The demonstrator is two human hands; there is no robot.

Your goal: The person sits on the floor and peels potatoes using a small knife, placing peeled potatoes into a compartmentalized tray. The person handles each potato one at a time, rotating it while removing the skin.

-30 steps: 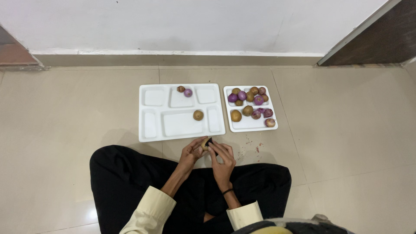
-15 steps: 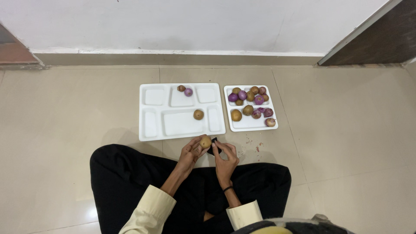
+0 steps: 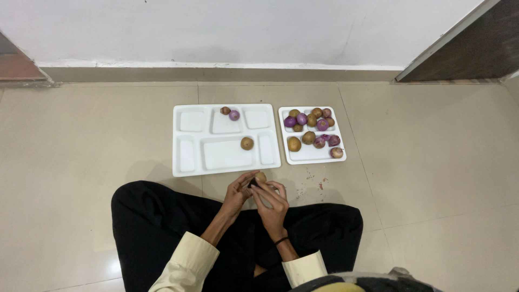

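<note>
Beige floor tiles run up to a white wall at twelve o'clock, and a person sits cross-legged on them in black trousers (image 3: 162, 227) with cream sleeves (image 3: 186, 265).

Both hands meet just below the trays. The left hand (image 3: 238, 193) is curled around a small brown potato (image 3: 260, 177), which shows only as a rounded cap above the fingertips. The right hand (image 3: 273, 204) has closed back in against it: half a second earlier it stood a little apart, at about three o'clock of the potato, with the potato plainly exposed. Now its fingers are bent over a small dark tool (image 3: 252, 184) that is pressed to the potato's near side. What the tool is cannot be told at this size. A dark band (image 3: 281, 239) circles the right wrist.

The return of the right hand reads as another stroke on the skin, so the work on this potato seems unfinished.

At twelve o'clock of the hands lies a large white compartment tray (image 3: 186, 167), holding one brown potato (image 3: 247, 143) and, farther back, a purple onion (image 3: 234, 115) beside a small brown piece (image 3: 225, 110). At one o'clock a smaller white tray (image 3: 313, 158) holds a heap of potatoes and onions (image 3: 313, 127). Scraps of peel (image 3: 311, 178) dot the tiles at three o'clock.
</note>
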